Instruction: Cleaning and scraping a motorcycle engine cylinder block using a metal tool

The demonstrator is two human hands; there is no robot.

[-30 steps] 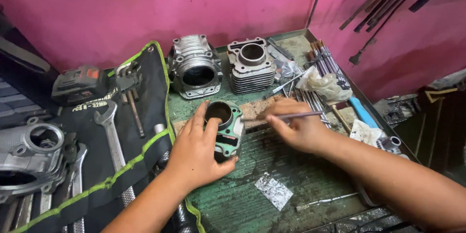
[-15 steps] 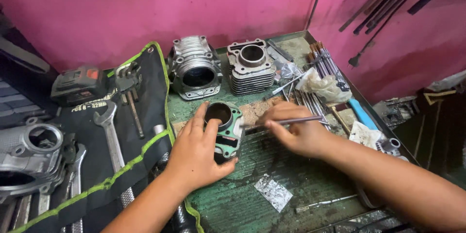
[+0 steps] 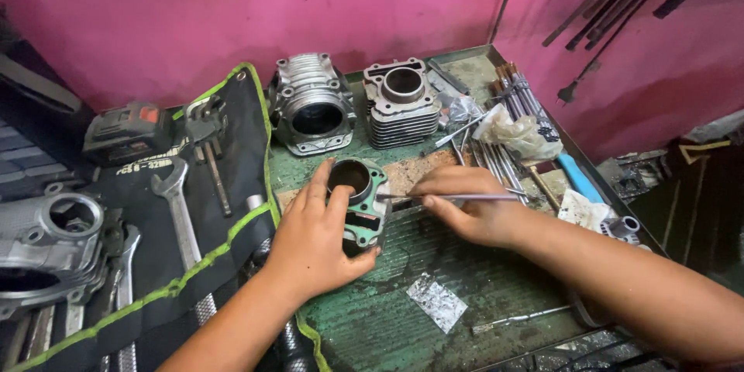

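One small engine cylinder with a green gasket on its face stands near the middle of the green metal tray, a little toward the left edge. The left hand is wrapped around it from the near side, with the fingers curled against its left wall and the thumb under it. The right hand pinches a thin metal rod that lies almost level, and its tip touches the right edge of the gasket. Behind the cylinder there are two bigger cylinders: a smooth one on its side and a finned one upright, both well apart from the hands. A piece of foil lies on the open tray floor near the front. On the left, a black tool roll with wrenches overlaps the tray edge. Loose rods and a blue handle lie along the right rim.
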